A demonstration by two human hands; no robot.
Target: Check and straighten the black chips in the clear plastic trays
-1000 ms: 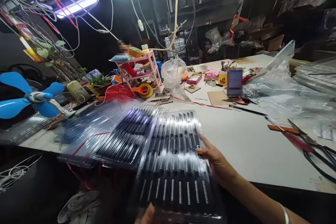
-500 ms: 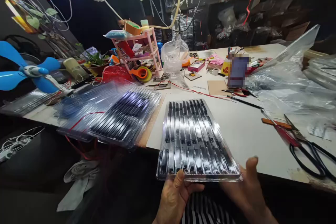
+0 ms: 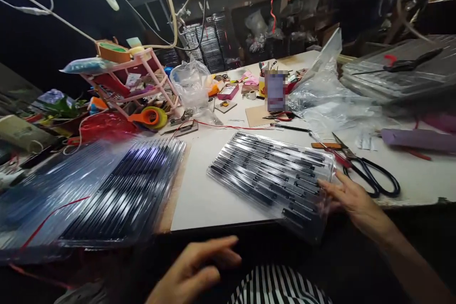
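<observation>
A clear plastic tray (image 3: 270, 171) with rows of black comb-like parts lies turned at an angle over the white table, its near right corner jutting past the front edge. My right hand (image 3: 351, 199) grips the tray's right end, thumb above and fingers partly hidden at the rim. Apart from the tray, my left hand (image 3: 199, 266) hovers in front of the table edge, fingers stretched out and holding nothing. To the left lies another clear tray (image 3: 124, 190) with long dark strips, beside more clear plastic sheets (image 3: 71, 175).
Black-handled scissors (image 3: 374, 175) lie right of the tray, near a red-handled tool (image 3: 337, 156). A pink rack (image 3: 156, 71) with tape rolls stands back left. Crumpled clear plastic (image 3: 320, 99) covers the back right. A red cord (image 3: 228, 126) crosses the table.
The tray has rotated and swung to the right, with my right hand now on its end. My left hand has let go of it and moved left. The view has turned right.
</observation>
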